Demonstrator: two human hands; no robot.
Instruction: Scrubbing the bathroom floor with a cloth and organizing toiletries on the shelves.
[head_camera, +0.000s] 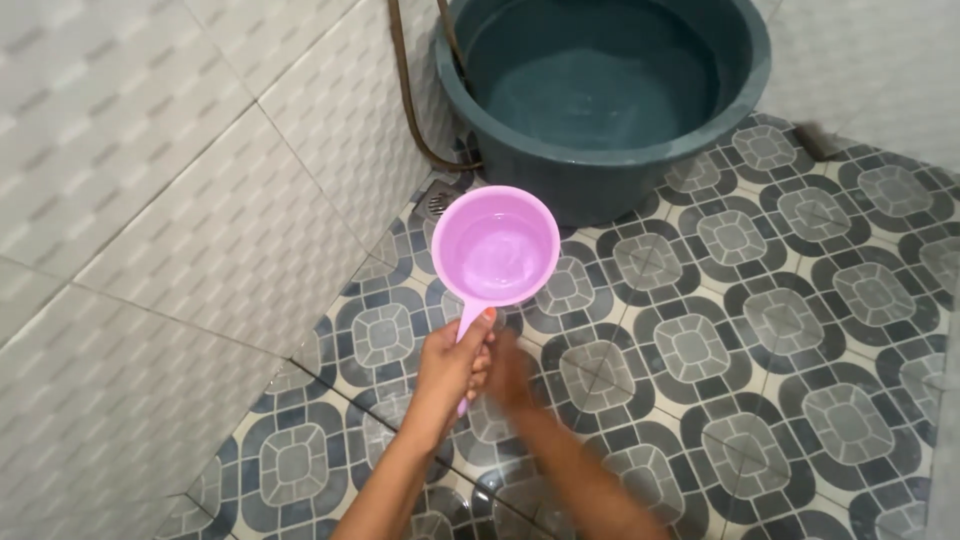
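A pink plastic water dipper (495, 247) holds water and hangs level above the patterned floor. My left hand (452, 362) is closed around its handle just below the bowl. My right hand (510, 372) is blurred right beside the left hand, near the handle's lower end; whether it touches the handle I cannot tell. A big dark green tub (600, 90) with water in it stands at the top, just beyond the dipper.
White tiled wall (150, 200) runs along the left. A brown hose (408, 90) hangs down the wall beside the tub. A floor drain (438, 203) sits in the corner. The floor (760, 330) has grey and blue patterned tiles.
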